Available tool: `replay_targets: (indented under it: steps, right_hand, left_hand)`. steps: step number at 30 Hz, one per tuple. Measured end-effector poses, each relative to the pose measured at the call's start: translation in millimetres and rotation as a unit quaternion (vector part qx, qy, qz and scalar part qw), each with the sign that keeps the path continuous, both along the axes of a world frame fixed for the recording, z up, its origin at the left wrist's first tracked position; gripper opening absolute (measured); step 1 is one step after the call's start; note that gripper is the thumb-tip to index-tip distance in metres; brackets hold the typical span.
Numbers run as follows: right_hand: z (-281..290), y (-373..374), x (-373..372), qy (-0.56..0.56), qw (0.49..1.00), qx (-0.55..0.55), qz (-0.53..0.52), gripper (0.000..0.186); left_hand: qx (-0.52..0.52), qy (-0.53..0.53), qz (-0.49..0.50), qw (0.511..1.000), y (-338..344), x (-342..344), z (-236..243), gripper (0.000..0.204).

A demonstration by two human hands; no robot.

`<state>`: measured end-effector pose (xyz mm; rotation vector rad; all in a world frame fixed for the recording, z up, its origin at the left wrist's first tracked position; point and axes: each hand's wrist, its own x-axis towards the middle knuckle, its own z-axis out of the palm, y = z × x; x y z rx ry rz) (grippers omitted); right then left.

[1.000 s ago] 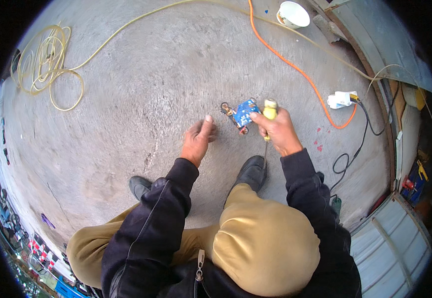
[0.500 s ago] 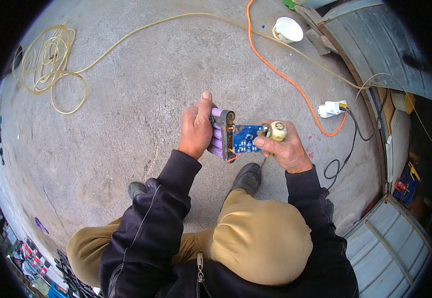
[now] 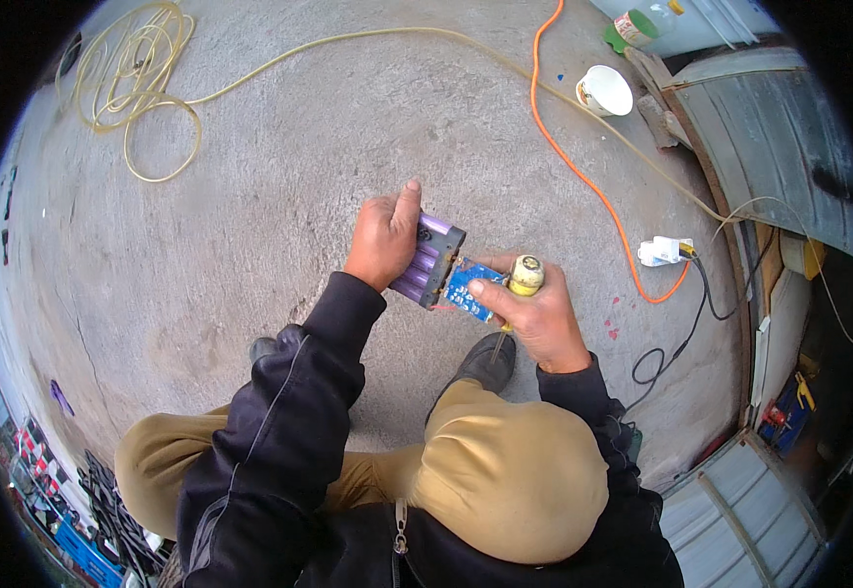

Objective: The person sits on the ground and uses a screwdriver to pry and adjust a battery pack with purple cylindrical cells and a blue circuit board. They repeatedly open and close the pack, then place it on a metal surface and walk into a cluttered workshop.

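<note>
My left hand (image 3: 384, 235) is closed around a battery pack (image 3: 430, 263) of purple cells in a black plastic holder, thumb pointing up. A blue circuit board (image 3: 473, 286) sticks out at the pack's right end, angled down to the right, with a bit of red wire near the joint. My right hand (image 3: 538, 312) pinches the board's right side under the thumb. That same hand also keeps a screwdriver (image 3: 526, 275), its pale yellow handle end up and its thin shaft pointing down. The fingers behind the board are mostly hidden.
On the concrete floor lie a coiled yellowish hose (image 3: 142, 78), an orange cord (image 3: 583, 169) and a white power connector (image 3: 664, 251) with a black cable. A white paper tub (image 3: 605, 91) and a green-labelled bottle (image 3: 634, 29) stand far right. Metal sheeting (image 3: 750, 127) borders the right side.
The board and pack have tilted, the board now angling down to the right. My right hand has shifted slightly left and down, and the view has turned a little.
</note>
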<state>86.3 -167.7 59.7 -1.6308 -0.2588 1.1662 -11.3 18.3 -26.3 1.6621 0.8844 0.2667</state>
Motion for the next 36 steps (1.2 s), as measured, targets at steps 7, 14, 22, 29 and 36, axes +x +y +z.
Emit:
replay_targets:
  steps: [7,14,22,29,36]
  right_hand:
    - [-17.3,-5.6,-11.5,-0.066,0.998,0.002,0.011,0.019]
    - [-12.6,-3.3,-12.5,-0.117,0.993,0.024,0.025,0.018]
    - [-13.7,-4.4,-17.8,-0.092,0.994,0.061,-0.024,0.013]
    - [-18.5,-6.6,-18.0,-0.121,0.990,0.069,-0.012,0.011]
    - [-19.5,-11.3,-14.7,-0.184,0.980,0.074,0.016,0.011]
  left_hand:
    - [-0.003,0.003,-0.003,1.000,0.8,-12.1,-21.9,0.054]
    - [-0.031,0.005,-0.010,0.999,4.7,-10.8,-17.5,0.054]
    - [-0.071,0.015,0.010,0.997,-2.7,-8.3,-14.8,0.054]
    - [-0.081,0.017,0.002,0.997,-1.9,-10.0,-18.2,0.052]
    - [-0.072,0.024,0.007,0.997,-3.3,-5.7,-7.5,0.052]
